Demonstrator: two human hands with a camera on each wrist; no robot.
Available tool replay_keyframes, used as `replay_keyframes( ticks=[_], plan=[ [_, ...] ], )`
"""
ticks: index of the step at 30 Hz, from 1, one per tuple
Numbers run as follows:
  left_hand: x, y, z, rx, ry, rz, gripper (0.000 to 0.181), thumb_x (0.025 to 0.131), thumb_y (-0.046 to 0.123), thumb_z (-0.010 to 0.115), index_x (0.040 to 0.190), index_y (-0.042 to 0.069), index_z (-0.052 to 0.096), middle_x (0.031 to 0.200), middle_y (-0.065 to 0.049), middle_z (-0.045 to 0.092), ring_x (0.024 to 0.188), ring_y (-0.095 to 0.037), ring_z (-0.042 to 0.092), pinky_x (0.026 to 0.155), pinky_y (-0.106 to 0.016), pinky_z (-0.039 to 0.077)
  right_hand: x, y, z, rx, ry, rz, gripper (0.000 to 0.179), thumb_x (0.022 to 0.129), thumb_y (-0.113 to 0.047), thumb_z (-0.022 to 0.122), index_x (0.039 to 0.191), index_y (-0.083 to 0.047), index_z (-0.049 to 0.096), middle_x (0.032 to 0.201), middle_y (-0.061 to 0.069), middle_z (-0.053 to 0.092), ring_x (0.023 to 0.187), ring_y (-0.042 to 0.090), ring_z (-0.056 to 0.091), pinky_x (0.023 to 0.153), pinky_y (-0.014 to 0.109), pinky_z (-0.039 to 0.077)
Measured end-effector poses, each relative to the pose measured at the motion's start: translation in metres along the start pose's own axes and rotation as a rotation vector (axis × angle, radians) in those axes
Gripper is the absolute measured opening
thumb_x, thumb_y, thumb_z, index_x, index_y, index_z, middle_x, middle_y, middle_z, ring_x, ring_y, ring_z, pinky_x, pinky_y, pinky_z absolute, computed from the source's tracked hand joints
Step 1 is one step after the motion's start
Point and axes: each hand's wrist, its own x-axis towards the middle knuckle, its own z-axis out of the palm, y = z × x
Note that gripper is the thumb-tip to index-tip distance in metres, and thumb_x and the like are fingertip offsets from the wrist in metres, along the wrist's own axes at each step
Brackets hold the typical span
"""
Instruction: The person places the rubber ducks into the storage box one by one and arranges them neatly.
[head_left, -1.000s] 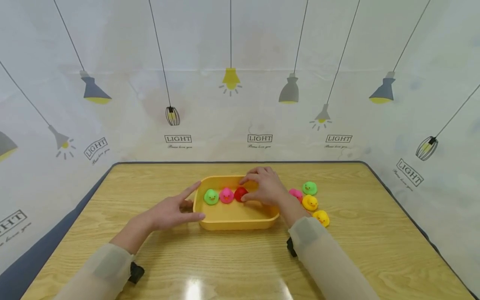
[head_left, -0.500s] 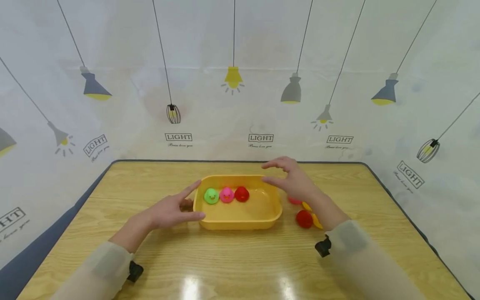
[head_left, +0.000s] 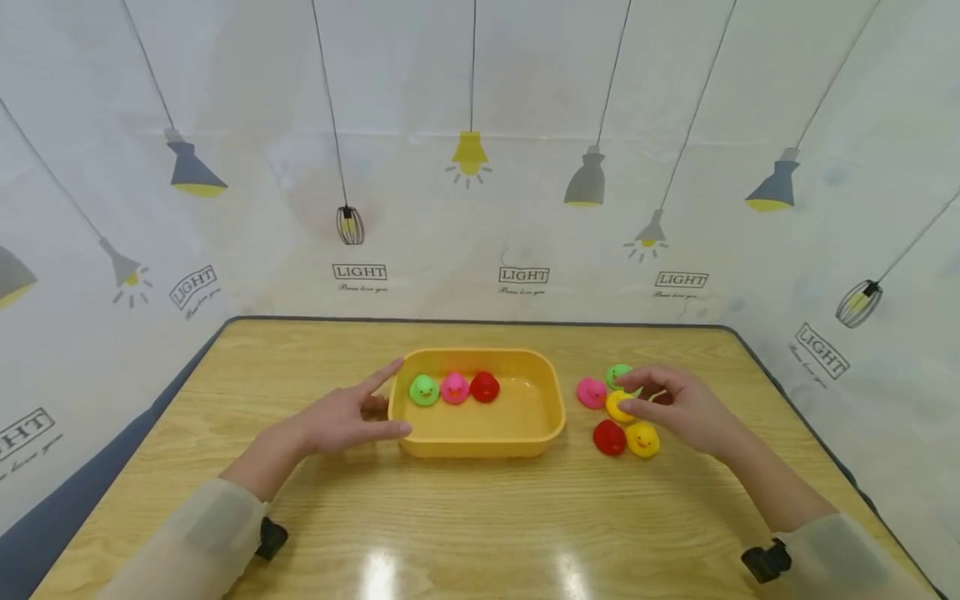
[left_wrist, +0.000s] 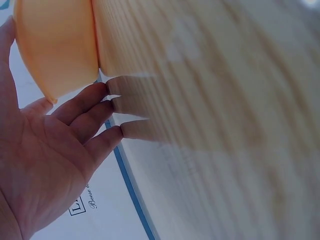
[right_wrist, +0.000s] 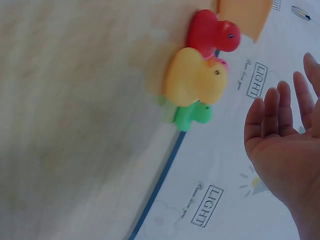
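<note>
On the desk [head_left: 450,517], a yellow tray [head_left: 480,448] is steadied at its left end by the left hand [head_left: 341,421], whose thumb and forefinger are spread wide against the rim. Inside, a green duck [head_left: 423,391], a pink duck [head_left: 454,388] and a red duck [head_left: 484,387] are lined up in the left half. Right of the tray, a loose cluster is formed by the outer pink duck [head_left: 592,394], outer green duck [head_left: 618,375], outer red duck [head_left: 609,437], front yellow duck [head_left: 642,440] and rear yellow duck [head_left: 618,407]. By the last, the right hand [head_left: 671,404] is poised, thumb and fingers apart, nothing held; whether contact is made cannot be told. Because the cluster is crowded, a neighbour could be nudged or caught by a careless pinch. A rounded body, if gripped off-centre, might be squeezed out and rolled away. Were the unheld right rim knocked, the tray could be swung and its row disturbed.
</note>
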Motion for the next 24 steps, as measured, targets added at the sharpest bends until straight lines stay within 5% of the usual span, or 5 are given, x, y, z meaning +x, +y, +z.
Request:
replay_keyframes(
  ticks=[8,24],
  plan=[
    [0.001,0.000,0.001,0.009,0.005,-0.008,0.111,0.092,0.080,0.070,0.176,0.048,0.005,0.164,-0.021,0.057,0.155,-0.050,0.048,0.126,-0.077,0.032,-0.022,0.024,-0.008,0.013,-0.075,0.084,0.038,0.104,-0.028,0.079,0.136,-0.009,0.072,0.127,0.014,0.070,0.099,0.017,0.063,0.079,0.026,0.059],
    [0.001,-0.001,0.001,0.007,-0.001,-0.010,0.110,0.092,0.080,0.069,0.176,0.048,0.005,0.165,-0.020,0.056,0.155,-0.049,0.048,0.126,-0.077,0.032,-0.024,0.057,-0.012,0.008,-0.231,0.126,0.045,0.098,-0.021,0.084,0.138,-0.010,0.066,0.117,0.012,0.064,0.094,0.017,0.056,0.077,0.024,0.050]
  ],
)
